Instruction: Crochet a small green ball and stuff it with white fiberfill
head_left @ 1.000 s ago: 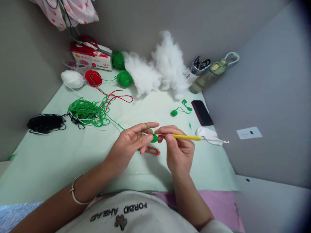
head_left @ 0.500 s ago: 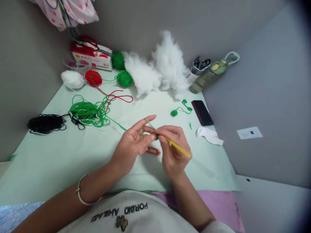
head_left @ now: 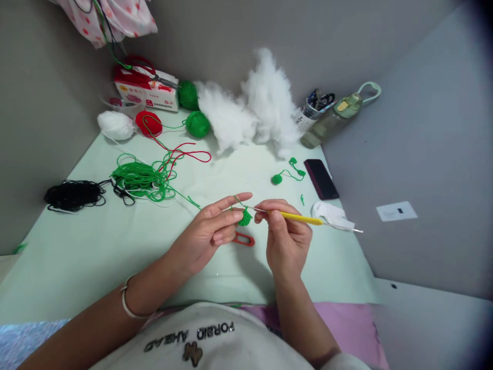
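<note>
Between the thumb and fingers of my left hand [head_left: 206, 231] is a small green crochet piece [head_left: 245, 217]. Green yarn loops over its raised index finger and trails back to a loose green tangle [head_left: 136, 177]. My right hand [head_left: 288, 239] grips a crochet hook [head_left: 300, 218] by its yellow handle; the metal shaft points left and its tip meets the top of the green piece. The hook's other metal end sticks out to the right. Under my left fingers, on the table, lies an orange-red oval tool [head_left: 244, 239], partly hidden.
White stuffing [head_left: 269, 103] stands at the back, beside green yarn balls [head_left: 197, 124]. Red-handled scissors [head_left: 142, 67] lie on a box [head_left: 162, 97]. Black yarn [head_left: 75, 195] sits left. On the right are a phone [head_left: 321, 179], a bottle [head_left: 331, 121] and a small green crocheted strand [head_left: 290, 176].
My right hand has shifted right, and the hook has swung from slanting downward to nearly level. The green piece shows more fully now. My left index finger has dipped slightly.
</note>
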Motion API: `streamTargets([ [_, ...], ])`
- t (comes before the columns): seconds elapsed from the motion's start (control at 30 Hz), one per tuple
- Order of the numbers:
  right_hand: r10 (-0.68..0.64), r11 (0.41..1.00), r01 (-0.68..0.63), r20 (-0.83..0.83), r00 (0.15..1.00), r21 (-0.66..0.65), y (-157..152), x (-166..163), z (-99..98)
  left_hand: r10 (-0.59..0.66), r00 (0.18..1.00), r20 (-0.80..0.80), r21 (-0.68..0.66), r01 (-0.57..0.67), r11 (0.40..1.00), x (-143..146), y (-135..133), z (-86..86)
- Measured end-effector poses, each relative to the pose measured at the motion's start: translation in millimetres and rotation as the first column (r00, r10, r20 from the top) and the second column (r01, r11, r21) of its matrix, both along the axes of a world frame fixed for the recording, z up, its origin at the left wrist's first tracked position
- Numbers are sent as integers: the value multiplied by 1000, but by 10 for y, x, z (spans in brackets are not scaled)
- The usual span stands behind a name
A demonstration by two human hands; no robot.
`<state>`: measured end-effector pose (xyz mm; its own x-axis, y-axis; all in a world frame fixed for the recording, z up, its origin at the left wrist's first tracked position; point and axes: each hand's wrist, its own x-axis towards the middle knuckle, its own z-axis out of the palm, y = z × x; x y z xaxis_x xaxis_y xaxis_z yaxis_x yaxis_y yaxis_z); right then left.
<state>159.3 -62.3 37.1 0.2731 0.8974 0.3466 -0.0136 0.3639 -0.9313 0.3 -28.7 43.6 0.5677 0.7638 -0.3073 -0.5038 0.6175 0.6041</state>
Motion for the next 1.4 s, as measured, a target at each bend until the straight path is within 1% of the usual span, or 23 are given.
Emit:
streamTargets([
  [0.1, 7, 999, -9, -68, 998, -31, -8, 29, 46, -2, 1000, -4, 15, 3, 1000, -41, 33, -12],
  [0.2, 47, 996, -57, -146, 988, -63, -5, 23, 62, 8, 999, -33, 82, -5, 997, -43, 22, -10],
  [0.27, 76, 995, -82, -103, 992, -63, -5, 0, 46, 31, 996, -81, 147, -18, 989, -22, -5, 0],
  [0.37, 66, 996, -67, -12, 998, -61, -8, -26, 22, 44, 986, -158, 220, -8, 975, 7, -44, 13],
  [0.43, 60, 994, -65, -55, 997, -88, -6, -24, 27, 47, 981, -187, 234, -2, 972, 5, -54, 17],
  [0.57, 85, 984, -113, -196, 977, -135, 20, -3, 81, 71, 970, -232, 246, -12, 969, -39, -46, 16],
  [0.73, 100, 983, -132, -230, 968, -130, 36, -18, 113, 101, 966, -239, 266, -35, 963, -53, -45, 4],
  [0.8, 96, 986, -121, -202, 975, -116, 27, -34, 113, 116, 970, -212, 273, -55, 960, -32, -50, 8],
  [0.87, 78, 991, -90, -126, 989, -96, 11, -53, 114, 133, 975, -178, 275, -80, 958, -1, -57, 22],
  [0.97, 4, 1000, -5, 103, 995, 14, -20, -79, 114, 157, 977, -142, 239, -120, 963, 44, -72, 53],
  [1.03, -67, 993, 35, 301, 951, 109, -45, -90, 99, 148, 981, -129, 189, -122, 974, 63, -83, 69],
  [1.1, -140, 979, 48, 489, 861, 196, -69, -95, 69, 102, 988, -112, 124, -88, 988, 69, -85, 74],
  [1.17, -211, 960, 54, 585, 784, 274, -84, -95, 41, 44, 996, -81, 53, -40, 998, 65, -76, 70],
  [1.2, -227, 955, 57, 591, 774, 292, -87, -94, 34, 19, 998, -60, 23, -17, 1000, 61, -68, 65],
  [1.23, -225, 955, 60, 574, 787, 291, -85, -92, 34, -5, 999, -39, 1, 5, 1000, 57, -60, 61],
  [1.3, -172, 972, 63, 500, 849, 228, -68, -85, 48, -32, 999, -9, -5, 32, 999, 50, -47, 55],
  [1.4, -77, 992, 39, 329, 941, 121, -27, -63, 72, -21, 999, -33, 54, 23, 998, 47, -46, 57],
])
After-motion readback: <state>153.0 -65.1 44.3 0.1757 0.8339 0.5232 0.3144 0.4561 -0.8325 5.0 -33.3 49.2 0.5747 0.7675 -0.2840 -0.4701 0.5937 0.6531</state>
